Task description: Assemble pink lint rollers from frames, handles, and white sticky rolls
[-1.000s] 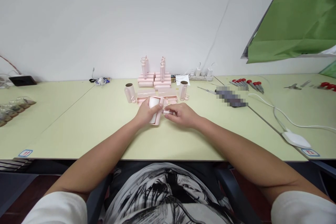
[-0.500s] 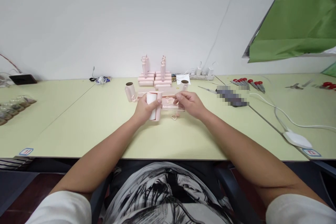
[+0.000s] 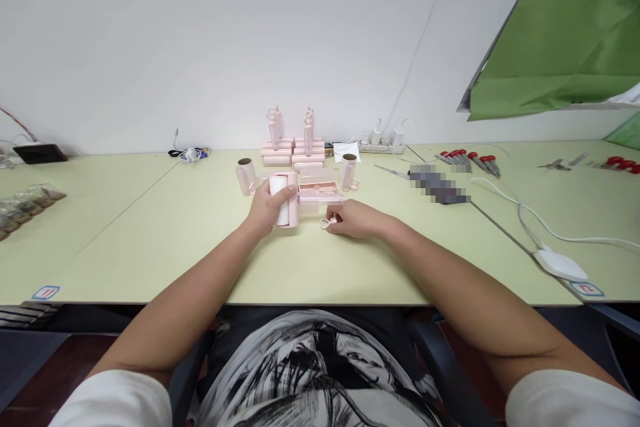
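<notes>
My left hand [image 3: 263, 207] is wrapped around a pink case [image 3: 293, 203] with a white roll [image 3: 279, 203] in it, held upright over the table. My right hand [image 3: 351, 218] is lower on the right, its fingertips pinching a small pink piece with a heart-shaped loop [image 3: 325, 223] at the table surface. Just beyond it lies a clear pink cover [image 3: 321, 199], in front of an open pink tray-like shell [image 3: 318, 187]. To either side stand a left roll with a brown cardboard core [image 3: 246, 177] and a right roll [image 3: 349, 172], each with a small pink piece at its foot.
Stacked pink cases [image 3: 277, 153] with upright clear pink tubes stand by the wall. A power strip [image 3: 383, 145] is at the back, red-handled tools [image 3: 483, 163] and a white cable box [image 3: 561, 263] on the right. Small jars [image 3: 30, 205] sit far left.
My right hand has come down and toward me, from the clear cover to the heart-loop piece, which it now grasps. My left hand, still holding the case, has shifted slightly left.
</notes>
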Demonstrator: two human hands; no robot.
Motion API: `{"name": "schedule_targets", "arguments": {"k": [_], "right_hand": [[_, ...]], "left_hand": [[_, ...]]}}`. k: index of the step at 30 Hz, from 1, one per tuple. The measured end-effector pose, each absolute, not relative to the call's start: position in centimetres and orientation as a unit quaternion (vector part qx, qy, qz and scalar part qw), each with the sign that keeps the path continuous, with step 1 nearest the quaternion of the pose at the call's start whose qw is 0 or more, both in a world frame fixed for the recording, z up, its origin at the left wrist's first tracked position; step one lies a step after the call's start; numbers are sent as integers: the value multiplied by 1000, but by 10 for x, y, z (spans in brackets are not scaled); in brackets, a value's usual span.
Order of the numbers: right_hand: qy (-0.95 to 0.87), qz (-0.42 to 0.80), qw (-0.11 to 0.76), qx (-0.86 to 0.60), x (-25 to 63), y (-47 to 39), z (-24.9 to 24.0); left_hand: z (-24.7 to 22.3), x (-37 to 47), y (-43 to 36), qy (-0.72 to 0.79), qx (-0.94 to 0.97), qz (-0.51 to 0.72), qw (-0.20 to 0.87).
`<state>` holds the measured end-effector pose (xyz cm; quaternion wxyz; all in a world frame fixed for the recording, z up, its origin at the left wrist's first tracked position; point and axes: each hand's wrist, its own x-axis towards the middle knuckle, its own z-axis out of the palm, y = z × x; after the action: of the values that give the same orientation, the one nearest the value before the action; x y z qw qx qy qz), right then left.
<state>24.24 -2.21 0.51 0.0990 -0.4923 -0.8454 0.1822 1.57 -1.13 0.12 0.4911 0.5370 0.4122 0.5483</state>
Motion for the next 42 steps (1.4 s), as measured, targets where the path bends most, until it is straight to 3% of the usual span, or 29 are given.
{"name": "schedule_targets", "arguments": {"k": [6, 12, 16, 30, 36, 42], "right_hand": [[-826, 225, 159, -493, 246, -15, 4], [-629, 442, 405, -496, 246, -6, 5], [-558, 504, 500, -430, 246, -7, 10], [-546, 525, 563, -331, 228, -19, 8], [-502, 457, 662, -319, 238, -11, 11], [-376, 577, 677, -261, 241, -9, 17]], "left_hand": [[2, 15, -10, 414, 533, 554, 487], [4, 15, -11, 398, 528, 573, 484], [2, 14, -9, 410, 521, 586, 467], [5, 24, -15, 400, 466, 605, 507], [3, 35, -32, 371, 540, 436, 617], [-6, 41, -41, 334, 632, 356, 601]]}}
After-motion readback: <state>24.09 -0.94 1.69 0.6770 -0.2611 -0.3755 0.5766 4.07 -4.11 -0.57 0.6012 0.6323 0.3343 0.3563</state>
